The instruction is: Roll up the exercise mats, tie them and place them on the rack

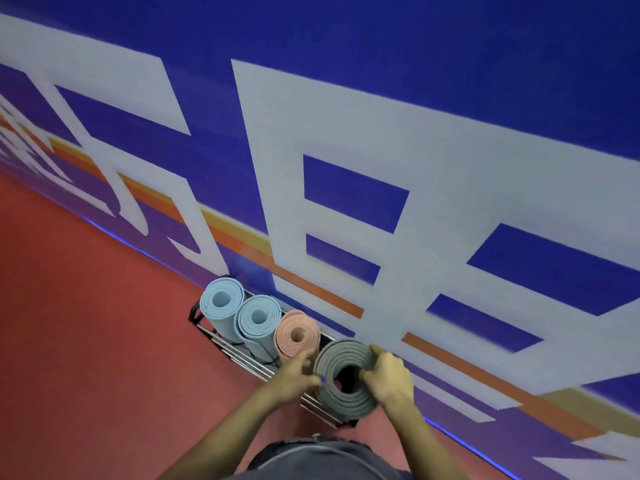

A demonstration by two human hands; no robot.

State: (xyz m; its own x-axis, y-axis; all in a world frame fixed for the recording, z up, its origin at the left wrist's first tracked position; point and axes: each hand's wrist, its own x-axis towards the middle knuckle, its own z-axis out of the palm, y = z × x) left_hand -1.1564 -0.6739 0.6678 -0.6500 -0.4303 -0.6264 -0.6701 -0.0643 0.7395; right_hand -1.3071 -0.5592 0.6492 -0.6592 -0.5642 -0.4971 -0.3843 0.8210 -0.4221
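A rolled grey exercise mat (341,393) stands on end at the near end of a metal rack (263,370) set on the red floor (86,341) against a blue wall (346,81) with large white lettering. The person's right hand (389,379) grasps the roll's top edge, thumb tucked into its hollow centre. The left hand (294,377) curls around the roll's other side. Beside it in the rack stand a pink mat (298,332) and two light blue mats (258,318), side by side and touching.

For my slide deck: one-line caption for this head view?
Both hands, left and right, grip a rolled grey mat upright in the rack beside three rolled mats.
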